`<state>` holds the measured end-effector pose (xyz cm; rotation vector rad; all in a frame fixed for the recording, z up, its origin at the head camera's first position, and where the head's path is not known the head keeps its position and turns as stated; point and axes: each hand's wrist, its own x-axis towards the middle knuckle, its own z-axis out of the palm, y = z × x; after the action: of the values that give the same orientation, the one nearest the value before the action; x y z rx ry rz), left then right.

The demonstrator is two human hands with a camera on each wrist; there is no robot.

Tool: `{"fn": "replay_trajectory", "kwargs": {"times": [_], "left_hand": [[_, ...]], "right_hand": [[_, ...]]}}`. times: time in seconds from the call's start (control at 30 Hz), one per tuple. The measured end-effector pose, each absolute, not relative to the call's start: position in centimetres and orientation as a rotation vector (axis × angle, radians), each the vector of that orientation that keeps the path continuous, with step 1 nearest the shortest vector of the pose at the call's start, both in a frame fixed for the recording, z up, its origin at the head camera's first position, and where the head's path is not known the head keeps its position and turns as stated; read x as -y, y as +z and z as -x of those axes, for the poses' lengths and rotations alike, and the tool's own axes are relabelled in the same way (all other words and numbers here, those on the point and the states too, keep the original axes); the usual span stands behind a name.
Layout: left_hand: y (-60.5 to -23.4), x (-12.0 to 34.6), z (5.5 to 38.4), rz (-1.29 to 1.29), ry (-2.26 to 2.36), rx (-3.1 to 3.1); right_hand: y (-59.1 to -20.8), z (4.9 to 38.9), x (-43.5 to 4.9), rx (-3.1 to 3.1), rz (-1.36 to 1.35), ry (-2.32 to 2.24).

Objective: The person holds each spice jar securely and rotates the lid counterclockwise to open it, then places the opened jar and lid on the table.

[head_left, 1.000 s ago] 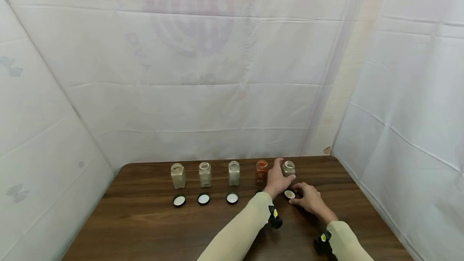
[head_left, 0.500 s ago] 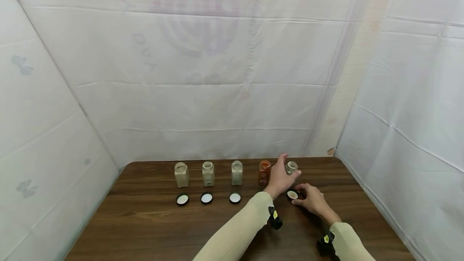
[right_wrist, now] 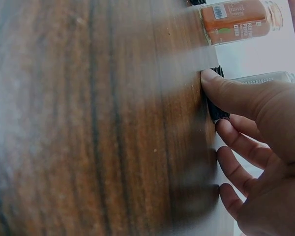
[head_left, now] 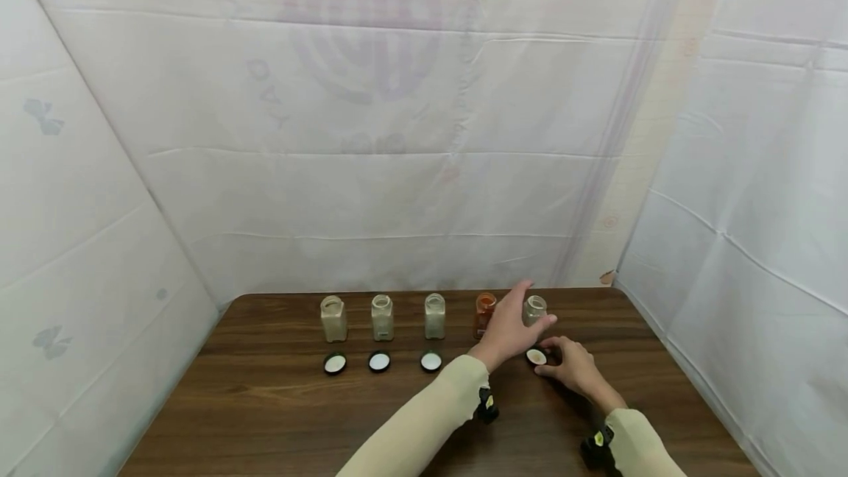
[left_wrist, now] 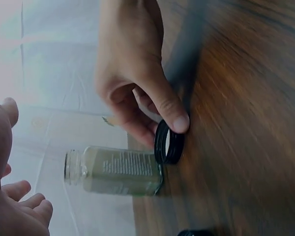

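Observation:
At the right end of the row stands an uncapped glass jar (head_left: pixel 534 308) with pale contents; in the left wrist view the same jar (left_wrist: pixel 122 172) shows print on its side. My left hand (head_left: pixel 511 326) hovers beside and above it, fingers spread, with a gap to the glass in the left wrist view. In front of this jar my right hand (head_left: pixel 575 368) pinches a round black lid (head_left: pixel 536 357) between thumb and finger. The lid's white inner face is up. In the right wrist view, the thumb (right_wrist: pixel 231 93) partly hides the lid (right_wrist: pixel 217 105).
Left of the hands, a red-orange jar (head_left: pixel 484 308) and three pale jars (head_left: pixel 434 317) stand open along the wooden table's (head_left: pixel 278 418) back. Black lids (head_left: pixel 430 361) lie in front, white side up. White sheets (head_left: pixel 371 168) hang behind and at both sides.
My left hand has drawn back from the rightmost jar, its fingers opening off the glass. The right hand keeps to the lid. The whole head view has shifted slightly.

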<state>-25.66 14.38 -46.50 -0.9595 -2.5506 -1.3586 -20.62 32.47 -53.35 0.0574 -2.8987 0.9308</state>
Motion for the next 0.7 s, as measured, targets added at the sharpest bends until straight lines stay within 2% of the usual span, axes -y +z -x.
{"fn": "replay_trajectory", "kwargs": {"times": [0.33,0.7], "left_hand": [[-46.2,-12.4,25.2,1.106,-0.88,2.546],[-45.7,-9.9,24.9,1.111,-0.364,2.529]], "right_hand": [[-53.5,20.6,-32.5,2.906,-0.059,0.912],[-53.4,20.5,-32.7,2.901,-0.048,0.887]]}}
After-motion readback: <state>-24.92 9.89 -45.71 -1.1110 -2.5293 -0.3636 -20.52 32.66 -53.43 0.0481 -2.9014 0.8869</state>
